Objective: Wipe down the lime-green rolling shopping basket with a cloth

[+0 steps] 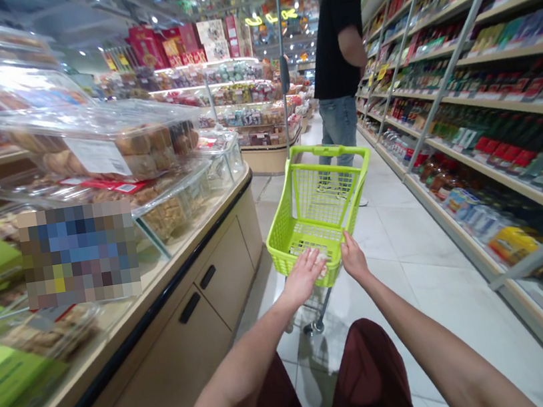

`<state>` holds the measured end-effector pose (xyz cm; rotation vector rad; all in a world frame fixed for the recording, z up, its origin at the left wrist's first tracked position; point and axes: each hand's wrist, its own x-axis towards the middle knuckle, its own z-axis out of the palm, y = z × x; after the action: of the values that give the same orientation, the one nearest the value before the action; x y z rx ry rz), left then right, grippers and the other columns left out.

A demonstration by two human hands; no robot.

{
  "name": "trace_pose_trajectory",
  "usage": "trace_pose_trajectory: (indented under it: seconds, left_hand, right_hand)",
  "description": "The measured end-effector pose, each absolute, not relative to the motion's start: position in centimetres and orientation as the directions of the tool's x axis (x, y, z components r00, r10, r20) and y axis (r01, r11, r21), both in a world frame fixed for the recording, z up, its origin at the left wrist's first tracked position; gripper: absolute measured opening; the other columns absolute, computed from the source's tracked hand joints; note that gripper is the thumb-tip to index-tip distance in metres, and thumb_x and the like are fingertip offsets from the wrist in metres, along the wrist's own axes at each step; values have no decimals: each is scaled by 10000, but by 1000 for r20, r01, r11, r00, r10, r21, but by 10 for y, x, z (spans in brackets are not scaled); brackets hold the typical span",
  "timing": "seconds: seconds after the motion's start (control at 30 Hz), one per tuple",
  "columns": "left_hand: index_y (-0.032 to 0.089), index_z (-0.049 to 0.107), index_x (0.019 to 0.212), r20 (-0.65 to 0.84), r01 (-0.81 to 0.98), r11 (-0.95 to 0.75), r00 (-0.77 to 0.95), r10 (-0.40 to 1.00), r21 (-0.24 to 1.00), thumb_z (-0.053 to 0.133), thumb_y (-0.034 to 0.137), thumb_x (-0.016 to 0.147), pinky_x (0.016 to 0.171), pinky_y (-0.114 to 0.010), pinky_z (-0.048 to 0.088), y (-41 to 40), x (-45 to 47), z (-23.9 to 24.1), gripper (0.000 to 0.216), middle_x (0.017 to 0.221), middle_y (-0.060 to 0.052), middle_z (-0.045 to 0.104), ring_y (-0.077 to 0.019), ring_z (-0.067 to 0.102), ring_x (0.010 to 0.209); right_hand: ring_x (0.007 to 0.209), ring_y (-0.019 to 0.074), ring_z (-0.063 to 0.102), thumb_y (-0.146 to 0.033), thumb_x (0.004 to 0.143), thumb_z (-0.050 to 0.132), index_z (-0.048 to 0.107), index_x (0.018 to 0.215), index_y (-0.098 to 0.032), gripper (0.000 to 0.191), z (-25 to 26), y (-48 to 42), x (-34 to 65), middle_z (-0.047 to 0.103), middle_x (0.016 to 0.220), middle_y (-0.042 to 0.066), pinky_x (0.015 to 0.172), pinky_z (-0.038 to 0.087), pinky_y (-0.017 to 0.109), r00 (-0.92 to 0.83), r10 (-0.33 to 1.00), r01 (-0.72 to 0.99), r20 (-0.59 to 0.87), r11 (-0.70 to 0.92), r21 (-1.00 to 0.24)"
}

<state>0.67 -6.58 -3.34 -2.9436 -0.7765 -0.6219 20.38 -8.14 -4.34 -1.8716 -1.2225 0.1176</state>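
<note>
A lime-green plastic shopping cart (289, 255) stands on the floor in front of me, its far side and handle bar raised. My left hand (306, 275) lies over the near edge of its basket, with the fingers stretched out towards the inside. At the near right corner, my right hand (353, 256) is closed on the basket's rim, the thumb side upward. The metal frame and a caster wheel (314, 327) show below the basket. Parts of the near rim are hidden under my hands.
On the left runs a wooden counter (229, 263) with clear boxes of baked goods (107, 152). Tall shelves (505, 103) of packaged goods line the right. A person in a black T-shirt (336, 33) stands beyond the cart. Tiled floor (439, 287) lies between.
</note>
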Motion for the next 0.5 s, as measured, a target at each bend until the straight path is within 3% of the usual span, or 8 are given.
trace_pose_trajectory:
  seconds: [0.17, 0.27, 0.37, 0.5]
  left_hand:
    - [192, 417, 1267, 368, 722, -680, 603, 708, 125, 397, 89, 848, 1034, -420, 281, -21, -50, -28, 432, 1391, -121, 318, -238, 204, 1307]
    - [200, 421, 1264, 373, 777, -605, 516, 771, 175, 381, 61, 838, 1034, -419, 287, -13, -59, -26, 450, 1397, -105, 313, -237, 219, 1303]
    - [195, 409, 1271, 377, 711, -676, 583, 719, 191, 370, 69, 845, 1037, -408, 283, -31, -31, -28, 446, 1399, -106, 308, -227, 210, 1306]
    - [188, 397, 1273, 378, 516, -844, 759, 530, 146, 392, 126, 864, 1045, -408, 260, -71, 22, -28, 414, 1401, -116, 299, -219, 160, 1320]
  right_hand:
    - [1236, 189, 357, -268, 817, 274, 408, 1276, -129, 498, -46, -84, 204, 429, 1316, 98, 1027, 300, 355, 521, 774, 694, 359, -139, -707]
    - [1232, 194, 363, -280, 820, 273, 415, 1272, -143, 494, -49, -83, 203, 438, 1309, 89, 1026, 301, 360, 538, 761, 683, 363, -141, -717]
    - [1231, 195, 363, -288, 820, 278, 408, 1277, -141, 497, -50, -81, 203, 437, 1309, 88, 1027, 300, 358, 541, 757, 682, 367, -140, -718]
    - [1229, 191, 365, -286, 820, 275, 411, 1273, -138, 496, -48, -82, 205, 442, 1304, 89, 1024, 302, 351, 524, 769, 693, 365, -137, -707]
